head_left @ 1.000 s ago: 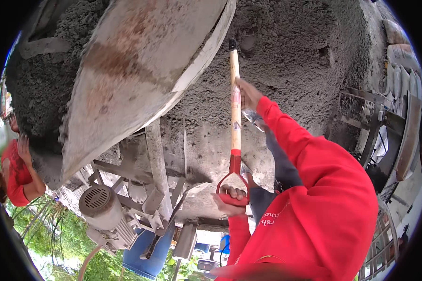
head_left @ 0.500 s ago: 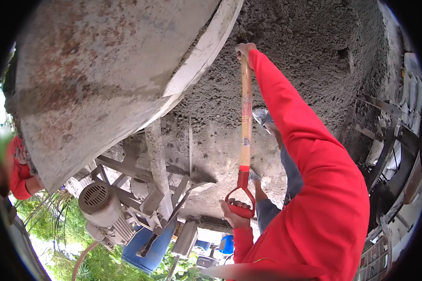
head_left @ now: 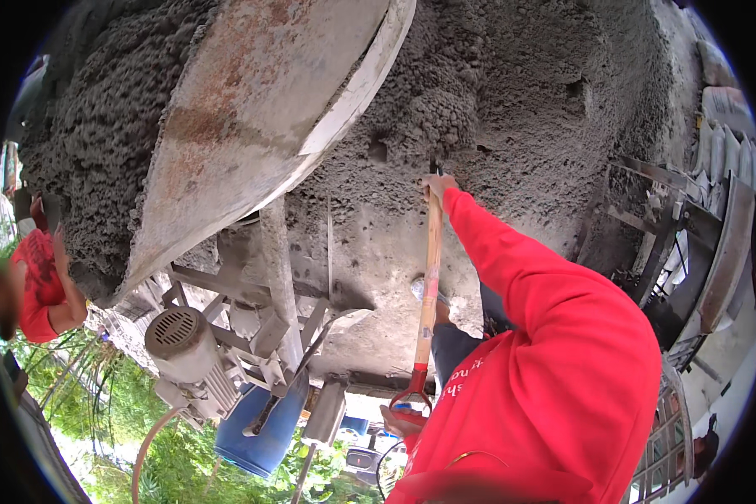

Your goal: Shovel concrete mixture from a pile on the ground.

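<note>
I count one shovel (head_left: 428, 286) with a wooden shaft and red handle, and two hands on it: my right hand (head_left: 436, 184) high up, my left hand (head_left: 401, 418) at the grip. One mixer drum (head_left: 252, 126), one motor (head_left: 181, 340), one blue barrel (head_left: 256, 437), one other person (head_left: 38, 277) in red.

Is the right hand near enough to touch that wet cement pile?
Probably yes. The right hand grips the shovel high on its wooden shaft, right at the wet cement, and nothing sits between them.
</note>
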Demonstrator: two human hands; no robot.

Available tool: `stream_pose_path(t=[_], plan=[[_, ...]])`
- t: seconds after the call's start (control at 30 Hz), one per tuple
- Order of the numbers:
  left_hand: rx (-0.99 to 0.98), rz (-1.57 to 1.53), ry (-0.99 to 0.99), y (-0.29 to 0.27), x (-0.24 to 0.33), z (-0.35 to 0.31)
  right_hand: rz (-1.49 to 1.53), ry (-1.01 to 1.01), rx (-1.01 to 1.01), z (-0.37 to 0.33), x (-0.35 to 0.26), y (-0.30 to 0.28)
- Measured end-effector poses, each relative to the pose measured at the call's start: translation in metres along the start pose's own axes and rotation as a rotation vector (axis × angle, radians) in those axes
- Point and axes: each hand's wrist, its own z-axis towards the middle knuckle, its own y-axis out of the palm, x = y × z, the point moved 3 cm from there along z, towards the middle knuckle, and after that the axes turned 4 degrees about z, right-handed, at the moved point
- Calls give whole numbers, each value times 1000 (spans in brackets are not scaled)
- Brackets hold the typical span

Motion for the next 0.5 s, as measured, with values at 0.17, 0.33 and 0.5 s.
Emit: stream_pose_path(t=[0.17, 0.33, 0.5], plan=[[-40, 11, -75, -11, 0, -18, 77, 122, 1, -75, 10, -33], [-168, 77, -137, -3, 24, -16, 209, 105, 189, -111, -26, -114], [-431, 349, -316, 25, 25, 42, 60, -256, 455, -139, -132, -204]])
